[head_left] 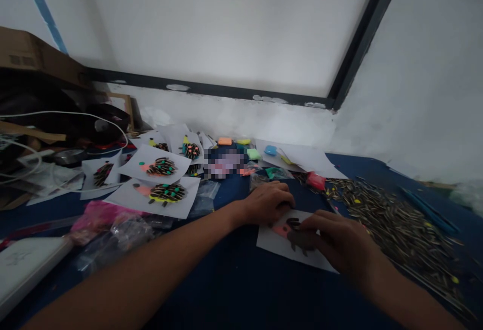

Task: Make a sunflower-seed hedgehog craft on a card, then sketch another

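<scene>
A small white sheet of paper lies on the dark blue table. It carries a pink pointed shape, a dark body partly under my fingers, and a few striped sunflower seeds. My left hand rests with curled fingers on the sheet's far left edge, holding it down. Over the body, my right hand has thumb and index finger pinched together at a sunflower seed, mostly hidden by the fingertips. A large loose heap of sunflower seeds spreads to the right of that hand.
Several finished hedgehog pictures of clay and seeds lie at left. Behind my hands are coloured clay packets, including orange and blue, and a red lump. Plastic bags, a white box and cables occupy the left side.
</scene>
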Tool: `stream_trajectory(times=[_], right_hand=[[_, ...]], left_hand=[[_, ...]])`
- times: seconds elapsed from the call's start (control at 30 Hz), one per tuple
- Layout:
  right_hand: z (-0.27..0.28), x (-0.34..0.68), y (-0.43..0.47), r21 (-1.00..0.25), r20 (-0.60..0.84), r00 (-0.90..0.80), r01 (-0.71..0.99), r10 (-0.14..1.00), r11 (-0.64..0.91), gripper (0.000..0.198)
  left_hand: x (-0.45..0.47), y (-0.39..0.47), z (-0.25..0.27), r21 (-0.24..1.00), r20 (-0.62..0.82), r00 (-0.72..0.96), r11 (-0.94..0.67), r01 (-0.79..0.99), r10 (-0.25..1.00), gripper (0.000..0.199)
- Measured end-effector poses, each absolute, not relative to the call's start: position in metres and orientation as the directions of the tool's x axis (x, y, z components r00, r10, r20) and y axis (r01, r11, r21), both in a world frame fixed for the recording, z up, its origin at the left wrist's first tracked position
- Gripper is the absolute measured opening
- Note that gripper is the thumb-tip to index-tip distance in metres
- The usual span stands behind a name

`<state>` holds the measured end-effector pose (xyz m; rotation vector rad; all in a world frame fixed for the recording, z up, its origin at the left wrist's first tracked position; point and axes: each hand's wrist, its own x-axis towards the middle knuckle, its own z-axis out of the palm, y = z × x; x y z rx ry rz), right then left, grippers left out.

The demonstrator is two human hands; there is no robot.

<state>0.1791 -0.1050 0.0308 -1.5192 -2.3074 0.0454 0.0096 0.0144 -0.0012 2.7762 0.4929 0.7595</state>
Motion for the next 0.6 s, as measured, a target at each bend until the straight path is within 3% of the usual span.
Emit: stream_trajectory(times=[0.4,0.6], right_hand=[[0.0270,0.1783,-0.1044,-0.169,0.263,-0.368,0.893,0.892,0.418,0.016],[0.0283,0.1747,-0.1040,-0.113,0.257,-0.394,0.895,0.883,0.432,0.027]], left_hand=[[0.0095,0.0143,-0.0012,0.305,0.447,0.810,-0.916,0.262,0.381,0.016],[0.0092,0.0123,0.0015,0.299,0.421,0.816,-0.910,0.286,0.395,0.016]])
